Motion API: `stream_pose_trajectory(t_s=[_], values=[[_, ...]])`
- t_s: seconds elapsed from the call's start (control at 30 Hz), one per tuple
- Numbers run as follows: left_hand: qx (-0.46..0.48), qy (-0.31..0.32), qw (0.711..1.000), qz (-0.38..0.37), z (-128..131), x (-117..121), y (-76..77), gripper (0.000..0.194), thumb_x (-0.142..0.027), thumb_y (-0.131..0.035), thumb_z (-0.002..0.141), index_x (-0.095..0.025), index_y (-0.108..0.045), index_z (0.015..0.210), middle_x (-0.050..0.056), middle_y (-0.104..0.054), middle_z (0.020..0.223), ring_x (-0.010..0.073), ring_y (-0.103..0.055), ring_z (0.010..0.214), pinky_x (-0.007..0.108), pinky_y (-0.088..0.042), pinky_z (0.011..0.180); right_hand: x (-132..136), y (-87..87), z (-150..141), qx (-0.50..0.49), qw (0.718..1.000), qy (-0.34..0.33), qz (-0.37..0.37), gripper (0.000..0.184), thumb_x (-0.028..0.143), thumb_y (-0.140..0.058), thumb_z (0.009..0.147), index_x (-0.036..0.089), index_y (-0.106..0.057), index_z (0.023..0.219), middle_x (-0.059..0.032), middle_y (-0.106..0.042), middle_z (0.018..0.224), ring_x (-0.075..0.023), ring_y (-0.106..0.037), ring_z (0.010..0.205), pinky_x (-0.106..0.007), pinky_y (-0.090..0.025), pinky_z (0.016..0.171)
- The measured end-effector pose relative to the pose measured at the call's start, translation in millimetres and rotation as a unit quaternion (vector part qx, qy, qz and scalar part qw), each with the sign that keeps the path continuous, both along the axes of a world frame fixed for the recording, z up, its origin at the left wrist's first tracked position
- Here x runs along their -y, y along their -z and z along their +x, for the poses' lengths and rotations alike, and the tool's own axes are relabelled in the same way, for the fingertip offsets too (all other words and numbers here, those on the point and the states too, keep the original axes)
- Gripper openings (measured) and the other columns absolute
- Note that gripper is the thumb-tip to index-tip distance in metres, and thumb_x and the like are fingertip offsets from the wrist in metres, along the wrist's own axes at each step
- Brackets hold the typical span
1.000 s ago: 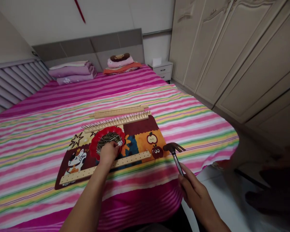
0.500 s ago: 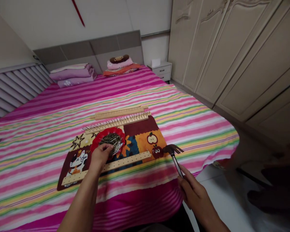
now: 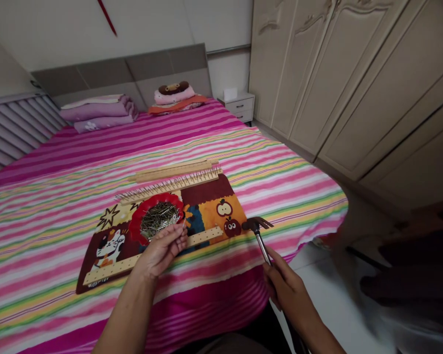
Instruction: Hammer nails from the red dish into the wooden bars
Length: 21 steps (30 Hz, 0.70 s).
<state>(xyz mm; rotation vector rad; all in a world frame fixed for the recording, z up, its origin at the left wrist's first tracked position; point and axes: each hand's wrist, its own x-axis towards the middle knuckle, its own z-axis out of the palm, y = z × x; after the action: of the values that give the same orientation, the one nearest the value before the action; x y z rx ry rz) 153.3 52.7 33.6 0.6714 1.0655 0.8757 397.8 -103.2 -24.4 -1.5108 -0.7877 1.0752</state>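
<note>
— While watching the left hand (image 3: pixel 167 246), seeing what in the fingers?

— Pinching a thin nail (image 3: pixel 184 222) between thumb and narrowed fingertips, just beside the near right side of the red bowl (image 3: pixel 134 231). Too small to make out in detail.

— And finding what inside the bowl?

— Heaped with loose nails (image 3: pixel 158 216), and standing on the patterned mat (image 3: pixel 214 187), left of its middle.

— Holding what on the right?

— Gripping the handle of a hammer (image 3: pixel 257 226) in the right hand (image 3: pixel 285 282), with fingers curled round it. Pointing the claw to the right, near the right end of the mat. Cannot tell whether touching the cloth below.

— Noticing any wood?

— Yes, can see a drilled strip (image 3: pixel 110 268) along the near edge of the mat, passing behind the left hand. Beyond the bowl, can see a nailed strip (image 3: pixel 173 187), bristling along the far edge, then more wooden strips (image 3: pixel 173 170) on the striped cloth (image 3: pixel 280 182).

— And farther off?

— Can make out folded purple bedding (image 3: pixel 99 112), far left, and wardrobe doors (image 3: pixel 317 73) on the right.
</note>
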Motion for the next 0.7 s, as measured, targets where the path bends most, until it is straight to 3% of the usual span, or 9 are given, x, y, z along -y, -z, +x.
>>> stream_pose_trajectory(t_s=[0.2, 0.4, 0.57, 0.7], values=[[-0.070, -0.004, 0.997, 0.027, 21, 1, 14.0, 0.035, -0.028, -0.084, 0.045, -0.014, -0.062, 0.068, -0.001, -0.061, 0.063, 0.0085, -0.057, 0.059, 0.023, -0.049, 0.061, 0, 3.1, 1, 0.010, 1.000, 0.010, 0.005, 0.050, 0.044, -0.054, 0.084, 0.018, -0.059, 0.127, 0.0063, -0.049, 0.044, -0.0116, -0.042, 0.034, -0.022, -0.041, 0.036], [-0.180, -0.040, 0.973, 0.142, 43, -4, 20.5, 0.043, -0.042, -0.080, 0.043, -0.016, -0.060, 0.069, -0.005, -0.058, 0.062, 0.0069, -0.052, 0.055, 0.021, -0.043, 0.056, 0, -1.5, -1, -0.012, 1.000, 0.002, -0.011, 0.047, 0.039, -0.052, 0.085, 0.018, -0.058, 0.127, 0.0072, -0.046, 0.045, -0.0095, -0.036, 0.033, -0.020, -0.034, 0.033], [-0.209, -0.008, 0.965, 0.157, 53, -8, 34.2, 0.042, -0.047, -0.075, 0.047, -0.017, -0.056, 0.067, -0.005, -0.055, 0.053, 0.0081, -0.049, 0.049, 0.022, -0.040, 0.052, -1, -5.5, -2, -0.018, 0.999, 0.016, -0.024, 0.046, 0.036, -0.052, 0.085, 0.017, -0.058, 0.126, 0.0067, -0.048, 0.047, -0.0098, -0.038, 0.034, -0.020, -0.032, 0.032], [-0.279, 0.018, 0.939, 0.199, 56, -9, 46.9, 0.031, -0.043, -0.071, 0.054, -0.018, -0.056, 0.063, -0.006, -0.050, 0.051, 0.0072, -0.043, 0.048, 0.020, -0.033, 0.048, -1, -6.5, -2, 0.026, 0.999, 0.022, -0.001, 0.045, 0.038, -0.051, 0.086, 0.018, -0.060, 0.126, 0.0056, -0.051, 0.046, -0.0121, -0.045, 0.036, -0.022, -0.038, 0.036]])
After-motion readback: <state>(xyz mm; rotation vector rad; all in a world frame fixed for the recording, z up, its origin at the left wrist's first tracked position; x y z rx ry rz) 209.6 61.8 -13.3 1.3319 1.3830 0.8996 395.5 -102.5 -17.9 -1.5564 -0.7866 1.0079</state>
